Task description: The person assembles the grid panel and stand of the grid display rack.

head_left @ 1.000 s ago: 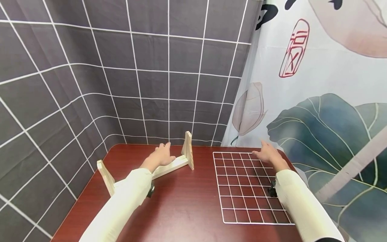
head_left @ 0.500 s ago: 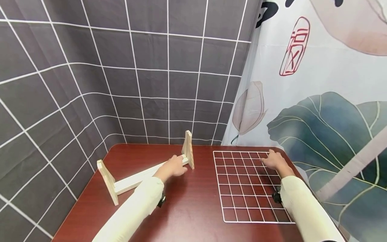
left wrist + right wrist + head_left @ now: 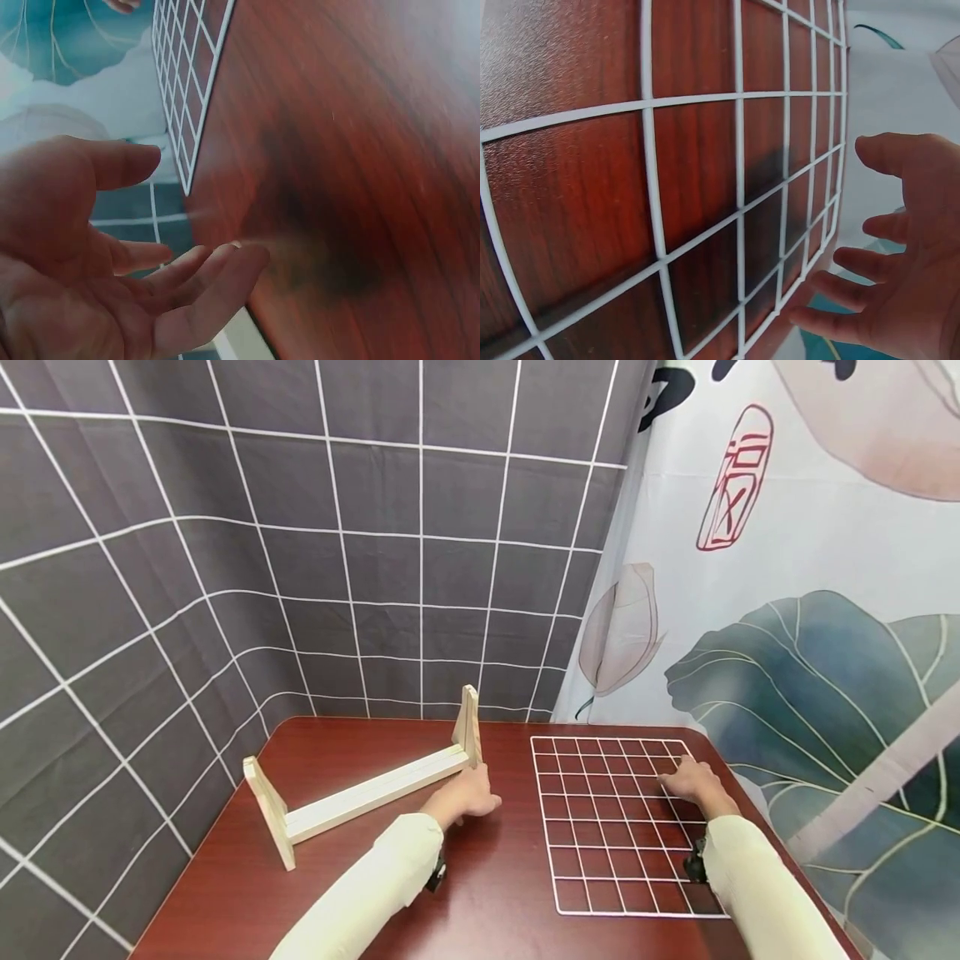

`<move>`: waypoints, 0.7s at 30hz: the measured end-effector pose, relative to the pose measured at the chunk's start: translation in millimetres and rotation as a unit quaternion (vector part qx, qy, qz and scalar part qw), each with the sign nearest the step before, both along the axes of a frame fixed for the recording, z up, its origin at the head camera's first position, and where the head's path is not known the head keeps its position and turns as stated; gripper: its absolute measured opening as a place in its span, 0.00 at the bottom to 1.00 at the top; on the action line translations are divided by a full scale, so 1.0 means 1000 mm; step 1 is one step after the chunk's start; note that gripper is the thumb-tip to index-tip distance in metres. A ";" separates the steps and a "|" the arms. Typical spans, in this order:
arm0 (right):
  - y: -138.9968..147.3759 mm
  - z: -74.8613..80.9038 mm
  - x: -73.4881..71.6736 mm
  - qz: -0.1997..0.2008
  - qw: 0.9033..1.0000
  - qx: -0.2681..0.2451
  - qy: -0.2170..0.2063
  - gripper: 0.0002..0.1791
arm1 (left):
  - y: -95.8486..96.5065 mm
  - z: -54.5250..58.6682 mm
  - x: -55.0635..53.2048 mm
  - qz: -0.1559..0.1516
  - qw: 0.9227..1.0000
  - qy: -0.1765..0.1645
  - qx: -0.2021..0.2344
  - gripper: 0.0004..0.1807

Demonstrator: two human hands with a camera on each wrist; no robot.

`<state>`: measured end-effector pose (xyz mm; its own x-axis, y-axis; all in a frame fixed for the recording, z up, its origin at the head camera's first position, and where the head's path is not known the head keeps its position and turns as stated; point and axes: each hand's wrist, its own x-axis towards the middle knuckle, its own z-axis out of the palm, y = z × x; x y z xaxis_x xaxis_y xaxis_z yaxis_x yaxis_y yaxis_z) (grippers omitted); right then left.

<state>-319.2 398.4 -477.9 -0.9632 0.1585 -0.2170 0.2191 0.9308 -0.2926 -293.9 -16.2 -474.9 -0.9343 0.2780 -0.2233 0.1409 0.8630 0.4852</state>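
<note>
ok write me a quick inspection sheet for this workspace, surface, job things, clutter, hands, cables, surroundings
Surface: reddish-brown table, glossy, with shadows near the hands.
Job's things: wooden stand, a pale crossbar between two end pieces, on the table's left; white wire grid, lying flat on the right.
Clutter: nothing seen.
Left hand: by the stand's right end, fingers relaxed, holding nothing; contact with the stand cannot be told.
Right hand: over the grid's right side, fingers apart, holding nothing.
Cables: nothing seen.
Surroundings: dark grey checked cloth behind and left; white printed cloth on the right.
</note>
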 end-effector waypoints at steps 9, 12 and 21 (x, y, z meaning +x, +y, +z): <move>0.012 -0.002 0.005 -0.041 0.999 -0.018 -0.031 0.48 | 0.041 -0.008 0.005 0.024 0.999 -0.033 0.006 0.31; 0.016 -0.005 0.005 -0.064 0.997 -0.030 -0.040 0.49 | 0.052 -0.012 0.006 0.021 0.999 -0.036 0.007 0.31; 0.019 -0.020 0.002 -0.090 0.994 -0.040 -0.048 0.49 | 0.075 -0.021 0.013 0.020 0.999 -0.034 0.030 0.31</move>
